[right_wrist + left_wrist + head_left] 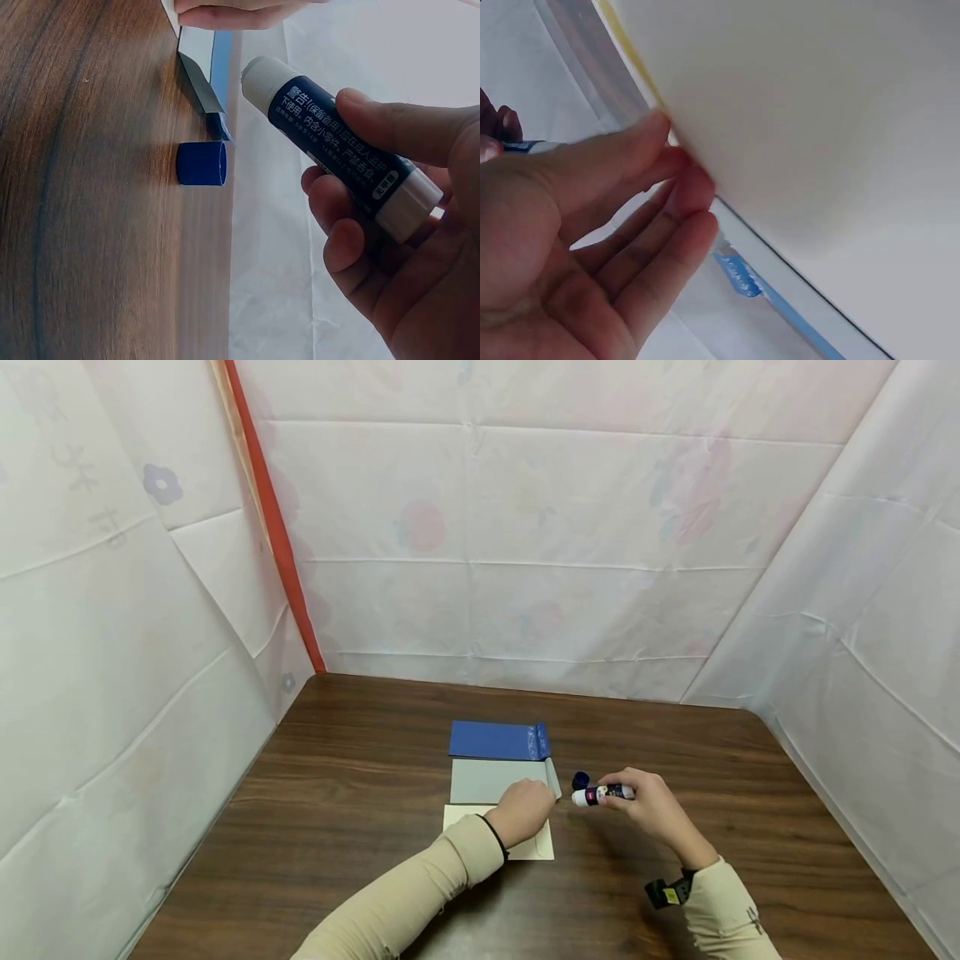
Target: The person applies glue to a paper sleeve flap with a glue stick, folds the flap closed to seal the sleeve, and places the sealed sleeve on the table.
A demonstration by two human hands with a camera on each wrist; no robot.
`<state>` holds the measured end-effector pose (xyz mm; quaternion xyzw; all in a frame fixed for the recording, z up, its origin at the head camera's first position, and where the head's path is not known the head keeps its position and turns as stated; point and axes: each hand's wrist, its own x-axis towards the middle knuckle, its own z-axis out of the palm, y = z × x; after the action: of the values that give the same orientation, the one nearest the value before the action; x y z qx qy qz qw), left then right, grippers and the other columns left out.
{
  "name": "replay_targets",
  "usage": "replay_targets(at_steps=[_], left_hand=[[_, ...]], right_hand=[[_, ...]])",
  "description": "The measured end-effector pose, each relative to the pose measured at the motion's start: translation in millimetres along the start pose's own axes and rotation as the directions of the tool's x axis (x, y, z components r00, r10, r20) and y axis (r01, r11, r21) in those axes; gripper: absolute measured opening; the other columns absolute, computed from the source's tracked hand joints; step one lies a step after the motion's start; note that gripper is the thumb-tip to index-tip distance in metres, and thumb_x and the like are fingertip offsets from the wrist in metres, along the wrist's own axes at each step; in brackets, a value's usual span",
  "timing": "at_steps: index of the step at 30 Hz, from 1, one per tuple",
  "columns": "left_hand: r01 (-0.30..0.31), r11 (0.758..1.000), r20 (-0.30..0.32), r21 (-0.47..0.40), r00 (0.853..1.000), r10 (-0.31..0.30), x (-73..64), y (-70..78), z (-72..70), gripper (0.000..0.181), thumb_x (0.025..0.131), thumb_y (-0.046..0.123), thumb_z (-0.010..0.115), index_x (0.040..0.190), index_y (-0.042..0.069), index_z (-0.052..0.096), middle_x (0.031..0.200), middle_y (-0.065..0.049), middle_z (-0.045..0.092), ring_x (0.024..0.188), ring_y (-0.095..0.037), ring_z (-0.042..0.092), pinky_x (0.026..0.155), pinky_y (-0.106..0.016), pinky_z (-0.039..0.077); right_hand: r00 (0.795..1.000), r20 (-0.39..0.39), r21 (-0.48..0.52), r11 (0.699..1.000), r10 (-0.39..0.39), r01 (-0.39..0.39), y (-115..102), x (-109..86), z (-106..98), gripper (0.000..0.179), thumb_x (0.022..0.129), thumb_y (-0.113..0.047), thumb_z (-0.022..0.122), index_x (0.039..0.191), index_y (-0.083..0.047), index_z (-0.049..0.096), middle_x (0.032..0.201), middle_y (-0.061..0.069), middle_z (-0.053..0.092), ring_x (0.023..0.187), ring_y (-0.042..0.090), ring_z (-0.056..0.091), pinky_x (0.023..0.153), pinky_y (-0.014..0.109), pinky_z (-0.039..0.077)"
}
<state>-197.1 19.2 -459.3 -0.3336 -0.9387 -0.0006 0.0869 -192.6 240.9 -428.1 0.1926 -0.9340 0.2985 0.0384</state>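
My left hand (pixel 523 810) pinches the right edge of a cream envelope (pixel 531 850), which fills much of the left wrist view. In that view the thumb and fingertips meet at the paper's edge. Over the table to the right, my right hand (pixel 651 803) grips a dark blue glue stick (pixel 337 142) between thumb and fingers. Its uncapped white end points left, toward the envelopes. The round blue cap (pixel 201 163) rests on the table just beyond the glue stick. A grey-green envelope (pixel 483 781) with its flap raised lies beyond the cream one, partly behind the left hand.
Farthest back in the row is a blue envelope (pixel 491 740), whitish streaks along its right-hand flap. All of these lie on a dark wood-grain table (pixel 360 793). Pale printed sheeting (pixel 525 527) hangs around the back and both sides, with a red strip (pixel 277 527) at the left corner.
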Motion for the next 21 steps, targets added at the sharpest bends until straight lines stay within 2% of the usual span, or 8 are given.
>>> replay_targets(at_steps=[3,6,8,11,16,21], left_hand=[[-0.012,1.000,0.068,-0.004,0.998,0.012,-0.8,0.9,-3.7,0.013,0.077,0.018,0.081,0.073,0.013,0.069,0.073,-0.001,0.069,0.063,-0.014,0.064,0.053,-0.026,0.053],[-0.015,1.000,0.148,0.002,0.989,0.014,-2.6,4.0,-6.6,0.030,0.066,0.036,0.089,0.074,0.015,0.068,0.075,0.000,0.067,0.065,-0.013,0.062,0.054,-0.026,0.053],[-0.020,1.000,0.183,0.010,0.983,0.018,-4.6,6.7,-7.8,0.038,0.062,0.045,0.089,0.073,0.016,0.068,0.077,0.001,0.064,0.067,-0.012,0.061,0.056,-0.026,0.053],[-0.028,0.999,0.200,0.034,0.980,0.020,-7.1,9.0,-8.4,0.042,0.061,0.055,0.086,0.071,0.018,0.068,0.079,0.002,0.062,0.068,-0.010,0.058,0.056,-0.025,0.052],[-0.032,0.999,0.193,0.037,0.981,0.024,-8.3,9.0,-7.3,0.041,0.063,0.055,0.085,0.069,0.018,0.068,0.079,0.003,0.061,0.069,-0.009,0.057,0.056,-0.024,0.052],[-0.036,0.999,0.218,0.024,0.975,0.029,-7.0,6.0,-8.3,0.031,0.066,0.040,0.088,0.073,0.017,0.069,0.084,0.001,0.062,0.072,-0.010,0.059,0.059,-0.024,0.052]], right_hand=[[1.000,-0.002,0.005,1.000,0.002,-0.002,0.0,0.1,0.5,0.021,0.081,-0.012,0.077,0.101,-0.006,0.074,0.091,0.004,0.070,0.071,0.005,0.053,0.060,0.023,0.044],[1.000,-0.006,0.010,1.000,0.001,-0.001,-0.2,-0.1,-0.3,0.021,0.081,-0.012,0.078,0.101,-0.007,0.075,0.091,0.003,0.070,0.071,0.005,0.053,0.060,0.023,0.044],[1.000,-0.010,0.012,1.000,-0.001,0.001,0.1,-0.2,-0.8,0.020,0.081,-0.012,0.078,0.100,-0.007,0.075,0.091,0.003,0.070,0.070,0.004,0.053,0.059,0.022,0.044],[1.000,-0.018,0.007,1.000,-0.009,0.010,0.9,-0.2,-0.9,0.020,0.080,-0.012,0.078,0.100,-0.007,0.075,0.090,0.003,0.070,0.069,0.003,0.051,0.059,0.022,0.043],[0.999,-0.026,0.015,1.000,-0.021,0.021,1.1,-0.1,0.4,0.021,0.079,-0.012,0.079,0.099,-0.006,0.075,0.089,0.003,0.070,0.068,0.003,0.050,0.058,0.022,0.043],[1.000,-0.029,0.022,1.000,-0.011,0.012,0.5,0.1,0.6,0.020,0.079,-0.011,0.079,0.099,-0.006,0.075,0.089,0.003,0.070,0.070,0.003,0.052,0.059,0.022,0.044]])
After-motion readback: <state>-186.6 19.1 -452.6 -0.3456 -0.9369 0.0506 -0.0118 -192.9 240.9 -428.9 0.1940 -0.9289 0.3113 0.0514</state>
